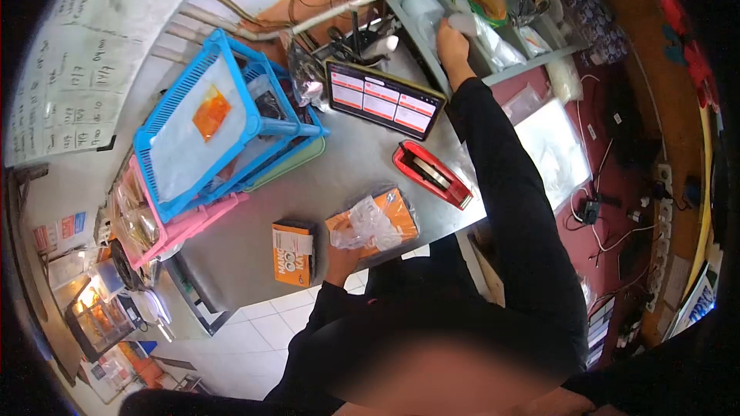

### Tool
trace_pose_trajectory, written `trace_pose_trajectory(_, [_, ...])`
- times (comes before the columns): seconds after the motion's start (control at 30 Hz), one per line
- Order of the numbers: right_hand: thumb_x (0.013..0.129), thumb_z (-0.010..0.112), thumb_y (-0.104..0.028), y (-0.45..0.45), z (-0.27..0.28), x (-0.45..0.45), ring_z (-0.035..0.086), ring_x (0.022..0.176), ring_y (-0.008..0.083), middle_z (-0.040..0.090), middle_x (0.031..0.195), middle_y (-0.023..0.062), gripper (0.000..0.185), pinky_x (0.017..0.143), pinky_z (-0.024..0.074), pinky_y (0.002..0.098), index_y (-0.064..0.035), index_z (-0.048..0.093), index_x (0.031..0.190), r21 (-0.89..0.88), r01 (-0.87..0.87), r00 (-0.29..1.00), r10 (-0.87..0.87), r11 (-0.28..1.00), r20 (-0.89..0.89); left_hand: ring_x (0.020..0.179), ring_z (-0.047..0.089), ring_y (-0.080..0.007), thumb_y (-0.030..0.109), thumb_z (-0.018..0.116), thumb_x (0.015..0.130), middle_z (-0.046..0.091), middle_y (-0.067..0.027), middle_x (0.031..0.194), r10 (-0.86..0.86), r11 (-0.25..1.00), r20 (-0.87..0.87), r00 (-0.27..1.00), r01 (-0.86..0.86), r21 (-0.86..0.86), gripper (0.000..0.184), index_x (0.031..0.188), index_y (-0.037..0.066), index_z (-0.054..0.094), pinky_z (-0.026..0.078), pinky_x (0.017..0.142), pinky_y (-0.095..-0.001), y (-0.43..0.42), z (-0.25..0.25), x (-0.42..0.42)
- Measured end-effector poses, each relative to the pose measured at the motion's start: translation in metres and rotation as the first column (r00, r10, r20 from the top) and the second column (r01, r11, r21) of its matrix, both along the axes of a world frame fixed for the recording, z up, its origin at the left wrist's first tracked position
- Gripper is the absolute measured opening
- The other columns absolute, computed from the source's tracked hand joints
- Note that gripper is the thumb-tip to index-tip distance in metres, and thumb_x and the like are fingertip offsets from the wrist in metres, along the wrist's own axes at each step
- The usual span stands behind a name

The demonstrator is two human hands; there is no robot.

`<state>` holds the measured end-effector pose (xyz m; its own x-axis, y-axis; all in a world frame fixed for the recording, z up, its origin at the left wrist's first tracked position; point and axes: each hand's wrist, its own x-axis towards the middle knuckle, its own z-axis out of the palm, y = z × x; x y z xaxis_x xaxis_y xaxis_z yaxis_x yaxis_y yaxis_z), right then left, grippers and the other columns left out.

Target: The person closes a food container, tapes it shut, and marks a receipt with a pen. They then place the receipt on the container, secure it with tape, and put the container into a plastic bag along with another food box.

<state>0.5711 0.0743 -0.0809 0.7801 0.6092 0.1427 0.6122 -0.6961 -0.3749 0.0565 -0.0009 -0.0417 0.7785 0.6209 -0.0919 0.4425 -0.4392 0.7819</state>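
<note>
My left hand (341, 262) is at the near edge of the metal table, against an orange box wrapped in clear plastic (391, 214); its fingers are hidden by the plastic. A second orange box with a white label (293, 253) lies just left of it. My right hand (452, 46) reaches into a grey divided tray (505, 75) at the top, beside white plastic packets (493, 45); whether it grips one is too small to tell. Between the boxes and the tray lie a red tape dispenser (433, 175) and a tablet with a lit screen (385, 98).
Blue stacked baskets (253, 128) and a pink basket (189, 223) stand at the left. White sheets in plastic (551, 146) lie right of my right arm. Cables and a power strip (661, 239) run along the right side. A bundled white roll (564, 81) sits by the tray.
</note>
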Motion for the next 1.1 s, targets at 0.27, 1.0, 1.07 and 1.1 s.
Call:
trace_pose_trajectory(0.27, [0.087, 0.046, -0.018, 0.009, -0.014, 0.009, 0.064, 0.084, 0.0389, 0.064, 0.093, 0.0234, 0.026, 0.067, 0.0524, 0.0473, -0.0068, 0.054, 0.109, -0.171, 0.017, 1.0, -0.015, 0.985, 0.011, 0.094, 0.056, -0.0309, 0.017, 0.071, 0.068, 0.06, -0.0101, 0.099, 0.019, 0.997, -0.149, 0.989, -0.009, 0.071, 0.027, 0.092, 0.006, 0.065, 0.046, 0.08, -0.0412, -0.002, -0.002, 0.01])
trace_pose_trajectory(1.0, [0.081, 0.052, -0.011, 0.009, -0.028, 0.01, 0.065, 0.079, 0.0381, 0.064, 0.087, 0.0217, 0.017, 0.065, 0.0545, 0.0462, 0.0019, 0.062, 0.083, 0.114, 0.075, 0.991, -0.087, 0.991, 0.105, 0.084, 0.057, -0.0316, 0.013, 0.065, 0.068, 0.058, -0.0105, 0.089, 0.103, 0.989, 0.138, 0.985, -0.117, 0.094, 0.021, 0.087, 0.004, 0.062, 0.045, 0.073, -0.0378, -0.009, 0.009, 0.018])
trace_pose_trajectory(1.07, [0.079, 0.054, -0.013, 0.0, -0.001, 0.001, 0.065, 0.08, 0.0368, 0.064, 0.088, 0.0209, 0.017, 0.067, 0.0537, 0.0448, 0.001, 0.062, 0.086, -0.221, -0.036, 0.975, 0.083, 0.975, 0.207, 0.085, 0.057, -0.0319, 0.013, 0.065, 0.067, 0.058, -0.0113, 0.089, 0.169, 0.975, 0.163, 0.972, -0.189, 0.114, 0.023, 0.088, 0.004, 0.061, 0.045, 0.074, -0.0377, -0.012, 0.002, 0.017])
trace_pose_trajectory(1.1, [0.079, 0.054, -0.013, -0.003, 0.012, -0.002, 0.065, 0.08, 0.0368, 0.064, 0.088, 0.0209, 0.017, 0.067, 0.0537, 0.0448, 0.001, 0.062, 0.086, -0.223, -0.051, 0.971, 0.101, 0.973, 0.218, 0.086, 0.057, -0.0323, 0.012, 0.065, 0.066, 0.058, -0.0121, 0.09, 0.211, 0.963, 0.165, 0.964, -0.234, 0.136, 0.025, 0.089, 0.004, 0.06, 0.045, 0.075, -0.0376, -0.014, 0.0, 0.015])
